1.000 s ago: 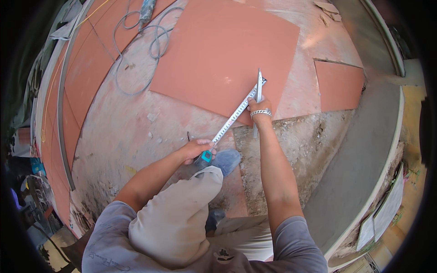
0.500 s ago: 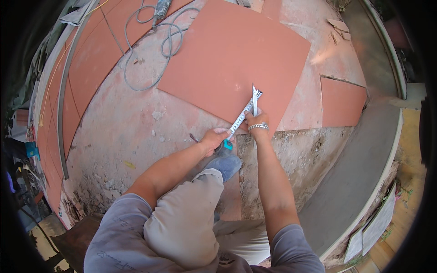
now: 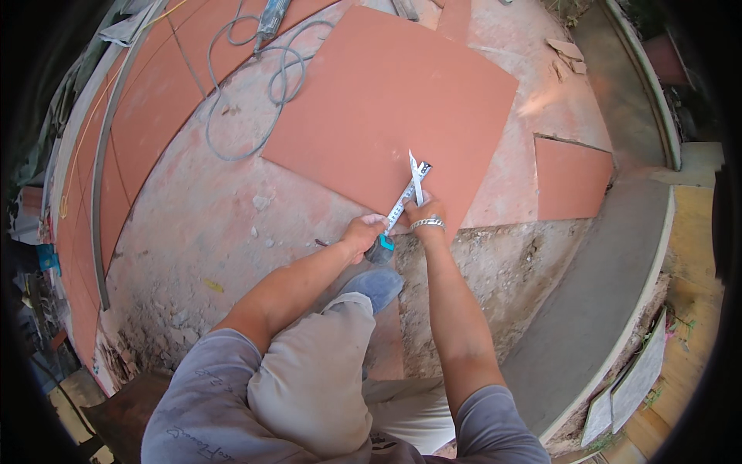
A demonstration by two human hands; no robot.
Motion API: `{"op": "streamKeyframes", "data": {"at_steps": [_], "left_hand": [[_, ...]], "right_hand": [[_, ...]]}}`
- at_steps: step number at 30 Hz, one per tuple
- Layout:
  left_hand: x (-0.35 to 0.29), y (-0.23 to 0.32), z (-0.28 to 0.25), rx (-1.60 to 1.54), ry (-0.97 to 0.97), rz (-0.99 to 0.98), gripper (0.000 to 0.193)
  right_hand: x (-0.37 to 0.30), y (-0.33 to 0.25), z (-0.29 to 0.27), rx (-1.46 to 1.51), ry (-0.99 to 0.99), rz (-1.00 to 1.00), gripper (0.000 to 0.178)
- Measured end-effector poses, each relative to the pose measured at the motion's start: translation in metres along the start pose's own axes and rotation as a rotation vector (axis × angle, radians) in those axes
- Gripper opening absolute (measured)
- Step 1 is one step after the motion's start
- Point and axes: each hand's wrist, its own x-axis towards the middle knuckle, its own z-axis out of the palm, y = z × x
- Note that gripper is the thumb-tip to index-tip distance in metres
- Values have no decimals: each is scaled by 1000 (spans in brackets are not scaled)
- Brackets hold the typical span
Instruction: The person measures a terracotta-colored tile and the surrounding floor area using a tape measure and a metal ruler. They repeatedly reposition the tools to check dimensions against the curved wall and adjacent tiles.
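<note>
My left hand (image 3: 363, 235) is closed around a dark and teal tape measure (image 3: 382, 249) at the near edge of a large square reddish tile (image 3: 386, 108). From its case a short length of white blade (image 3: 399, 204) slants up and right over the tile. Just right of the blade, my right hand (image 3: 427, 212) grips a slim white pointed tool (image 3: 415, 174), whose exact kind I cannot tell. Its shaft crosses the blade near the free end, tip pointing away from me. A metal bracelet circles my right wrist. My shoe (image 3: 376, 288) rests just below the tape case.
A power tool (image 3: 270, 17) with a looped grey cable (image 3: 210, 127) lies at the far left of the tile. At right are a smaller reddish tile (image 3: 572, 178), broken pieces (image 3: 568, 51) and a curved grey concrete strip (image 3: 595, 301). Rubble (image 3: 182, 321) covers ground at left.
My hands have come closer together, and less blade shows between them. The pointed tool has shifted left and now leans left across the blade. More of the tape case is visible.
</note>
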Motion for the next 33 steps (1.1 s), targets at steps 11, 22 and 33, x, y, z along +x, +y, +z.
{"op": "streamKeyframes", "data": {"at_steps": [11, 22, 33], "left_hand": [[0, 1, 7, 26, 90, 10, 21], [-2, 3, 8, 6, 97, -2, 18], [2, -1, 8, -7, 102, -12, 19]], "right_hand": [[8, 5, -67, -130, 105, -158, 41], [42, -52, -133, -909, -228, -203, 27], [57, -59, -136, -974, -302, -239, 26]]}}
